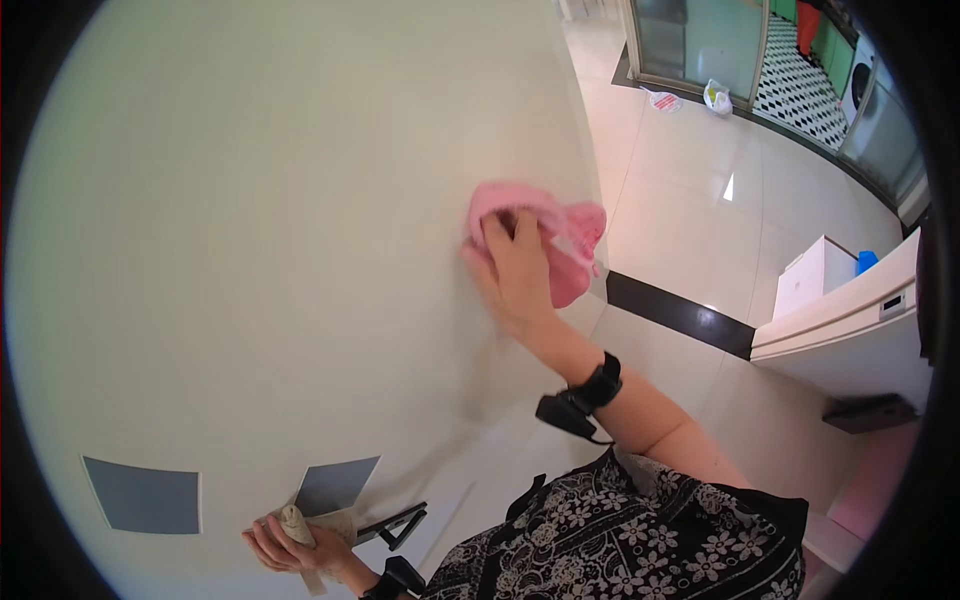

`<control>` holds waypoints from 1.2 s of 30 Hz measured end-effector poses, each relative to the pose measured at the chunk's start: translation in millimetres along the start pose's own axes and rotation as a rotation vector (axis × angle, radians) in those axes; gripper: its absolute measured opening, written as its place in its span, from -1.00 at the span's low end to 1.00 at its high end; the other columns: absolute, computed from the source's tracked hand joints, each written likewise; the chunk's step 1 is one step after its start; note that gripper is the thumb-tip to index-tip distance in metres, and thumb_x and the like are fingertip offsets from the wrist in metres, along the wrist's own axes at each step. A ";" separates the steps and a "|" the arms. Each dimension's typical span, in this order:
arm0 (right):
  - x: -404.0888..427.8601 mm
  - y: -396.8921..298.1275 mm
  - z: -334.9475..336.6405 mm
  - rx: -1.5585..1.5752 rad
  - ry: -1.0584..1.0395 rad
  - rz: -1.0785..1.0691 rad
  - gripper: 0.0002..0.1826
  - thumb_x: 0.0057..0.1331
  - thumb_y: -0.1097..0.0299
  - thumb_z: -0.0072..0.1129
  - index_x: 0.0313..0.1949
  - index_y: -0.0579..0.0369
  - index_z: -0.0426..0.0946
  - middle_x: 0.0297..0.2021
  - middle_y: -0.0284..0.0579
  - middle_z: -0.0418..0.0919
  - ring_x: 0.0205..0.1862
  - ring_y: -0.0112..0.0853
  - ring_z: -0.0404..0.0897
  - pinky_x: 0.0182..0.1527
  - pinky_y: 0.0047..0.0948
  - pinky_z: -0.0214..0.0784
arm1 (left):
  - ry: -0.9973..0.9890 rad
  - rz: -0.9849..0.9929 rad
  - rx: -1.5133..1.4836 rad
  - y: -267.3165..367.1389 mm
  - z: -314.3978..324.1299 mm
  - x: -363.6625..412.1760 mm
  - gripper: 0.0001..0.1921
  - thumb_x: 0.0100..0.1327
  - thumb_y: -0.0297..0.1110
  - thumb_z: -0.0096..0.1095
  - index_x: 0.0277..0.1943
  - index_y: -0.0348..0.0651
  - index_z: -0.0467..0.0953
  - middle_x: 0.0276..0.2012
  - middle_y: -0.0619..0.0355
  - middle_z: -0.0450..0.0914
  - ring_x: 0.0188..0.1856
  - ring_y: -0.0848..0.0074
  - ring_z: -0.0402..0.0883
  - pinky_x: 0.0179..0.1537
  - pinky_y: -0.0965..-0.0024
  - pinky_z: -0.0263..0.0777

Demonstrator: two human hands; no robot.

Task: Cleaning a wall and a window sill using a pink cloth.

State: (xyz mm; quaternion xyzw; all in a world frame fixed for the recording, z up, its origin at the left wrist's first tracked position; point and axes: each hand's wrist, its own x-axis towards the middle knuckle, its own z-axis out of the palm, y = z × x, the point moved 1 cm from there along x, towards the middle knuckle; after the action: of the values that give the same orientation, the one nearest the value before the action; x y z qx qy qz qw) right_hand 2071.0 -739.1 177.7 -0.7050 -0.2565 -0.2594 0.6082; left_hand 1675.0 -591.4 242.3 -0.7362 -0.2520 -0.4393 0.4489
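A crumpled pink cloth [574, 281] lies against a pale wall [300, 225], close to the wall's right edge. My right hand [514, 277] grips this cloth with bent fingers and presses it to the surface. Low in the view, my left hand [300, 544] is closed around a rolled beige cloth [298, 525]. Part of that roll is hidden by the fingers. Two grey rectangular plates with light edges are on the wall near the left hand: one plate [146, 496] further left, the other plate [337, 484] just above the hand. Black straps with small devices circle both wrists.
A slim black bracket-like object [394, 525] is beside my left hand. To the right, a dark threshold strip [675, 311] crosses the glossy tiled floor [675, 202]. A white box [810, 277] stands near a white door [840, 330]. Beyond sliding glass doors [701, 37], a person's red-clad leg [807, 30] shows.
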 end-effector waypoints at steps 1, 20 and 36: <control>-2.6 0.1 -1.0 -0.003 0.018 -0.034 -0.57 0.29 0.29 0.09 0.10 0.25 0.40 0.04 0.15 0.30 0.02 0.09 0.34 0.01 -0.03 0.23 | 0.002 -0.006 -0.012 0.7 0.4 0.5 -0.69 0.28 -0.39 0.25 0.08 -0.19 0.53 0.11 0.06 0.52 0.27 0.08 0.38 0.23 0.07 0.21; 57.5 -5.7 -14.0 0.062 0.091 -0.022 -0.61 0.25 0.38 0.12 0.05 0.27 0.41 -0.04 0.18 0.31 -0.04 0.06 0.38 -0.08 -0.08 0.32 | -0.012 0.001 0.041 5.0 -2.6 7.8 -0.65 0.35 -0.34 0.14 0.16 -0.24 0.45 0.13 0.03 0.50 0.26 0.06 0.39 0.19 0.05 0.22; -1.5 -9.5 -11.0 0.112 -0.086 -0.065 -0.64 0.27 0.34 0.11 0.01 0.25 0.41 -0.06 0.21 0.28 -0.06 0.08 0.38 -0.08 -0.06 0.29 | 0.050 0.016 0.066 11.9 0.6 14.3 -0.64 0.35 -0.39 0.15 0.17 -0.25 0.43 0.13 0.01 0.49 0.23 0.05 0.42 0.19 0.07 0.25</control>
State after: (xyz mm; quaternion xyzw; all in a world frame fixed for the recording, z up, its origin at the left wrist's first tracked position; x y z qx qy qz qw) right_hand 2062.9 -748.8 185.0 -0.6716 -0.3194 -0.2336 0.6264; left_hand 1691.3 -596.8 249.4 -0.7116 -0.2494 -0.4454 0.4827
